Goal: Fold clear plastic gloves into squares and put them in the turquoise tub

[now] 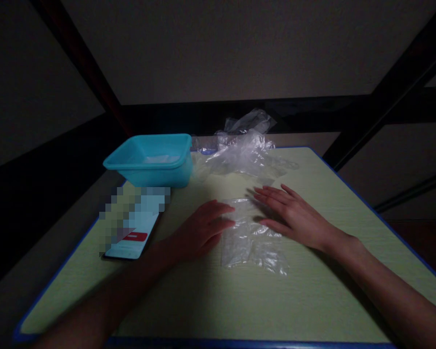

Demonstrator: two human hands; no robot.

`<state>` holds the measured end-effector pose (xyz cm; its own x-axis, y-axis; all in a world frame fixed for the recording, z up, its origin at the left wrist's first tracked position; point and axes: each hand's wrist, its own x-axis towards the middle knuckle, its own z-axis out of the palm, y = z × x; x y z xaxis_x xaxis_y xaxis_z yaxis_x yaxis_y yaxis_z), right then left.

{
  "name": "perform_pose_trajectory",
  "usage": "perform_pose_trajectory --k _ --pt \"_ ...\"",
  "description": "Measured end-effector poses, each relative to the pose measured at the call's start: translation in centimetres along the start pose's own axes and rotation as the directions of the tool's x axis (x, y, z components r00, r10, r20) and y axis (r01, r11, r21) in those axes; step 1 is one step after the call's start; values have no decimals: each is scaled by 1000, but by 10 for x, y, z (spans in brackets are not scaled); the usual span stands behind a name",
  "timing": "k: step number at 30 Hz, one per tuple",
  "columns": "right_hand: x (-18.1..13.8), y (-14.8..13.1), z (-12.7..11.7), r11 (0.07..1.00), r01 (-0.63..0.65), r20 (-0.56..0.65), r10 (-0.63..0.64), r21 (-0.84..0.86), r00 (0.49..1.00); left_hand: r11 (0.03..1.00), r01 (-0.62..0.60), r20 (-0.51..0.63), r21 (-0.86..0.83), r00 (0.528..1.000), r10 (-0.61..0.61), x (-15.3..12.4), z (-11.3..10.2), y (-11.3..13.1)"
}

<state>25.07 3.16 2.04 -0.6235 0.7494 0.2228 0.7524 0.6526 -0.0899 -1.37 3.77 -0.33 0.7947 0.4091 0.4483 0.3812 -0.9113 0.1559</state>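
Observation:
A clear plastic bag lies on the table between my hands, its left part fairly flat and its right part wrinkled. My left hand is at the bag's left edge, fingertips over it, with finger and thumb apart. Over the upper right part of the bag, my right hand is open, its fingers stretched to the left. Whether the right fingertips press on the plastic or hover just above it, I cannot tell. Beyond the hands, a loose heap of crumpled clear plastic bags lies at the table's far edge.
At the far left stands a turquoise plastic basin with some pale, clear material inside. A phone with a lit, partly blurred screen lies left of my left hand. The pale table has a blue rim and stands near a wall.

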Motion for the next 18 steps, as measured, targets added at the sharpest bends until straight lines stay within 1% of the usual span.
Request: perform_pose_trajectory --k 2,5,13,18 --pt "0 -1 3 1000 -1 17 1 -13 1000 998 -45 -17 -41 999 44 1 1 1" --pt "0 2 5 1000 -4 46 5 -15 999 996 -65 0 -62 998 65 2 2 2" --pt "-11 25 -2 995 -94 132 88 36 987 996 -48 20 -70 999 50 3 1 2" --pt "-18 41 -5 995 -89 134 83 39 987 996 -59 7 -70 998 59 4 1 2"
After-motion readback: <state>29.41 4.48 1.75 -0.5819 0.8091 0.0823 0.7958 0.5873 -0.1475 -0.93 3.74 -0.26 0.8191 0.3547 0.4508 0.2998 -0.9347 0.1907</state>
